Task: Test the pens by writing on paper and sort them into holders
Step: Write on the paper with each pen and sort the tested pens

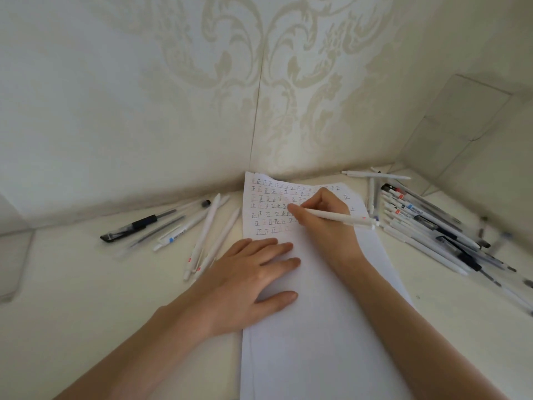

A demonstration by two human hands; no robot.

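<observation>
— Testing a pen, is that the step in hand?

— It looks so. The right hand [320, 219] grips a white pen [343, 218], thumb and fingers curled round it, its writing end down on the paper [317, 327] among rows of small written marks. The tip itself is hidden under the fingertips [292, 209].

— And the other hand?

— The left hand [251, 275] lies flat on the sheet, fingers [277, 245] straight and spread. It presses the sheet down just below the lowest row of marks and holds nothing.

— What does the next move call for?

— As a judgement: finish the mark, see whether ink shows, then lift the pen and carry it to a holder. I cannot tell for certain where the holders are. A clear box [461, 119] stands well to the right of the writing fingers, against the wall [144, 111]. Another clear shape [14, 255] sits far left of the left hand, at the edge of view.

— How much room is there to move?

— Little beyond the fingertips: the paper's far edge meets the wall just past them. A pile of pens [427, 226] lies just right of the pen's back end, near enough to be knocked by a swing that way. Left of the left fingers, loose pens [202, 232] lie near the sheet's edge, two of them just beside the hand. Toward the person, the blank part of the sheet between the forearms gives room to draw back.
</observation>
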